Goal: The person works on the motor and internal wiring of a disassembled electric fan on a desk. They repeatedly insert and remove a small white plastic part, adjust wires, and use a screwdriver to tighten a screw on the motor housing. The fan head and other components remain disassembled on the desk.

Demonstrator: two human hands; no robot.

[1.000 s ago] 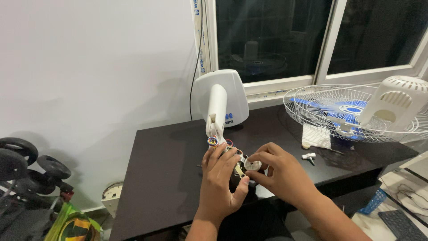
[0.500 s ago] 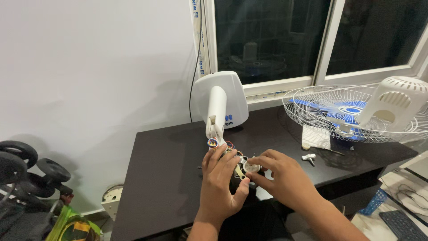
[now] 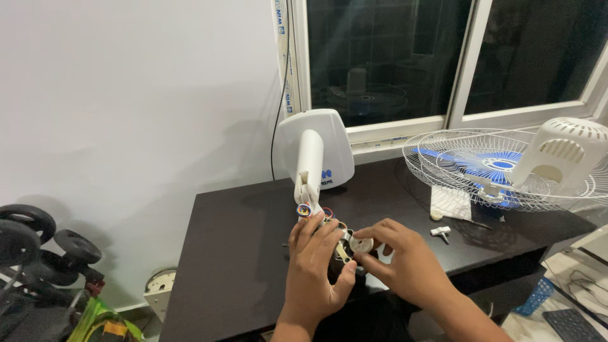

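A white fan stand (image 3: 313, 152) lies tipped on the dark desk (image 3: 240, 253), its neck pointing toward me with coloured wires at the end. My left hand (image 3: 316, 266) wraps around the dark fan motor (image 3: 339, 256) at that neck. My right hand (image 3: 399, 266) pinches a small white round part (image 3: 362, 244) against the motor. Most of the motor is hidden under both hands.
A white wire fan guard (image 3: 468, 168) with blue blades and a white motor cover (image 3: 560, 155) sits at the desk's right. Small white parts (image 3: 440, 232) lie near it. Black wheels (image 3: 38, 240) stand at the left; a window is behind.
Both hands stay on the motor; my right fingers have shifted slightly on the white round part. Nothing else has moved.
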